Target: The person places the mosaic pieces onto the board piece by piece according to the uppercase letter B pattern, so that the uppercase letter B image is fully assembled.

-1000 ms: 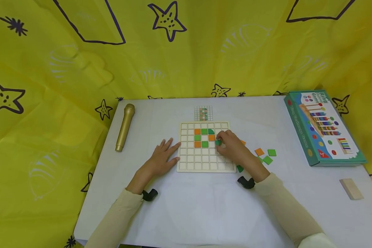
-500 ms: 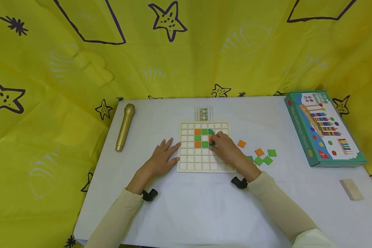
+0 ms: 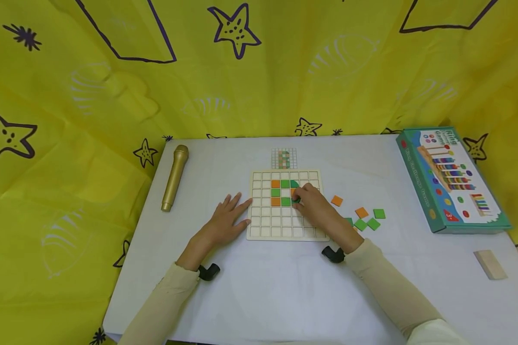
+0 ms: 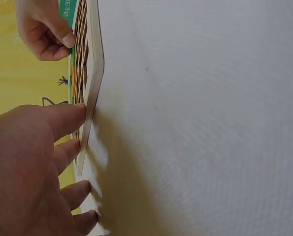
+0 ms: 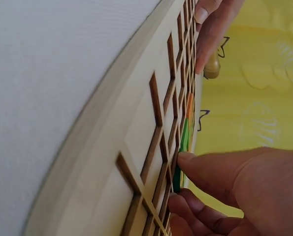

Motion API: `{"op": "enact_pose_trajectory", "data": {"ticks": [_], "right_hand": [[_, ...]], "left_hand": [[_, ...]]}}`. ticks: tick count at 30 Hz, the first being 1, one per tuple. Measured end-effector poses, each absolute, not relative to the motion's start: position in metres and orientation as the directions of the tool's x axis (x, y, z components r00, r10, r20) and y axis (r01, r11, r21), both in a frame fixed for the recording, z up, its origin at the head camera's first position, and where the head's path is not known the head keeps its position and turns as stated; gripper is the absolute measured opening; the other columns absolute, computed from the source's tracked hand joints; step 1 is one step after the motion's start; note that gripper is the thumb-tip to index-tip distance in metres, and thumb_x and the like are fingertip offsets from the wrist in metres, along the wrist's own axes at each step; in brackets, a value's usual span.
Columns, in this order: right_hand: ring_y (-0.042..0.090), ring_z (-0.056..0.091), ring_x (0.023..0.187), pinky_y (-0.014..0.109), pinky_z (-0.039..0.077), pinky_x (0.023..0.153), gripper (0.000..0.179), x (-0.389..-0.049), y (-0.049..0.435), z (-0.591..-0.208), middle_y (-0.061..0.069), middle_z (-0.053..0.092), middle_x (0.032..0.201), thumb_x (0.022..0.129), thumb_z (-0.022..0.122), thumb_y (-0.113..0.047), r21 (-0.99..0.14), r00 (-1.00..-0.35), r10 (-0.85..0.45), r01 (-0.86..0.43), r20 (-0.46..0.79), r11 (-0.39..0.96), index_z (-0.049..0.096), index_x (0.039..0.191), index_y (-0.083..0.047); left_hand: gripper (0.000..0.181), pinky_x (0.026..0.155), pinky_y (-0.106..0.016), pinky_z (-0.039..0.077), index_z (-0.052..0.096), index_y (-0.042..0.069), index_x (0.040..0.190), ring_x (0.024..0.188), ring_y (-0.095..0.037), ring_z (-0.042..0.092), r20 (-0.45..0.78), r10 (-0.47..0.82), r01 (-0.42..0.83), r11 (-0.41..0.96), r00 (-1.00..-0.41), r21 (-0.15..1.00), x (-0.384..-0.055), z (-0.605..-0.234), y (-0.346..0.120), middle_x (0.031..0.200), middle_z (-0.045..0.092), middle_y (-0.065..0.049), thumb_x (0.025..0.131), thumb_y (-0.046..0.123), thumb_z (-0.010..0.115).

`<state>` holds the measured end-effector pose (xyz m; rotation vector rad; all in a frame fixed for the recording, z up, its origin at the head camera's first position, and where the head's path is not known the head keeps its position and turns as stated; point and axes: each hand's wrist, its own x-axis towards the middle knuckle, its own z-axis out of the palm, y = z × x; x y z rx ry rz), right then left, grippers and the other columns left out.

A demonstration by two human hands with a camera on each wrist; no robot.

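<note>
Seemingly we're seating a dark green tile (image 5: 177, 179) on the board (image 3: 271, 222), right fingers (image 5: 205, 211) pinching it, left fingers (image 4: 70, 153) outspread; next calls for releasing it

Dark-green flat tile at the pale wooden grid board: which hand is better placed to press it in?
Likely the right hand: it pinches the dark-green flat tile at the pale wooden grid board. The left hand is at the board's left edge, farther away.
</note>
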<state>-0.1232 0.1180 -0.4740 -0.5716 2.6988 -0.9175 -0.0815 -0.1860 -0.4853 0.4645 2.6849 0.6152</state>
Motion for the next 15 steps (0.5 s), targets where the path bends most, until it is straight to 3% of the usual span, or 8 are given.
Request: {"op": "enact_pose_trajectory", "data": {"ticks": [6, 15], "right_hand": [[0.027, 0.059, 0.104, 0.043, 0.054, 0.095, 0.017, -0.1253, 0.1203, -0.4743, 0.014, 0.058, 0.118, 0.101, 0.065, -0.002, -0.630, -0.891, -0.437, -0.269, -0.125, 0.729, 0.069, 0.117, -0.002], [0.029, 0.062, 0.102, 0.047, 0.053, 0.095, 0.012, -0.1239, 0.1200, -0.4736, 0.014, 0.061, 0.119, 0.100, 0.067, -0.001, -0.597, -0.889, -0.453, -0.329, -0.065, 0.732, 0.072, 0.111, -0.002]], "left_hand": [[0.065, 0.127, -0.069, 0.010, 0.032, 0.024, 0.168, 0.162, -0.046, 0.003, -0.262, 0.385, 0.234, 0.854, -0.885, 0.464, -0.0810, -0.4846, -0.1859, 0.176, 0.014, -0.017, 0.110, 0.041, 0.053], [0.065, 0.128, -0.068, 0.009, 0.031, 0.025, 0.168, 0.162, -0.045, 0.003, -0.262, 0.383, 0.234, 0.855, -0.886, 0.462, -0.0808, -0.4837, -0.1860, 0.177, 0.014, -0.016, 0.110, 0.042, 0.053]]}}
